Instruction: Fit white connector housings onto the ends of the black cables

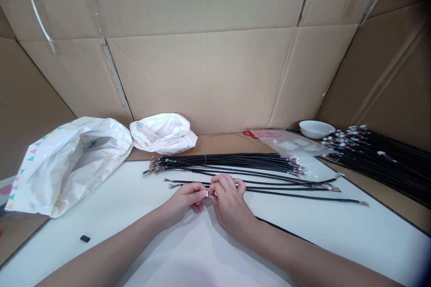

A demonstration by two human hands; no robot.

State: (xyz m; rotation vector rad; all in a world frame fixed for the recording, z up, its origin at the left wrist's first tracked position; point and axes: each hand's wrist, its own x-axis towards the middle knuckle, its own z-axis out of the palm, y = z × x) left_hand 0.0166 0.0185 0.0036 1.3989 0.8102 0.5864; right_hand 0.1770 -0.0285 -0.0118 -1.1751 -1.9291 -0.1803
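Both my hands meet at the middle of a white table sheet. My left hand pinches a small white connector between thumb and forefinger. My right hand is closed on the same spot, fingers curled; a black cable runs out from under its wrist to the right. Just beyond the hands lie loose black cables with bare coloured wire ends, and behind them a tied bundle of black cables.
A large white plastic bag lies open at left, a smaller crumpled one behind. A clear bag, a white bowl and a pile of cables with connectors are at right. Cardboard walls surround. A small black piece lies near left.
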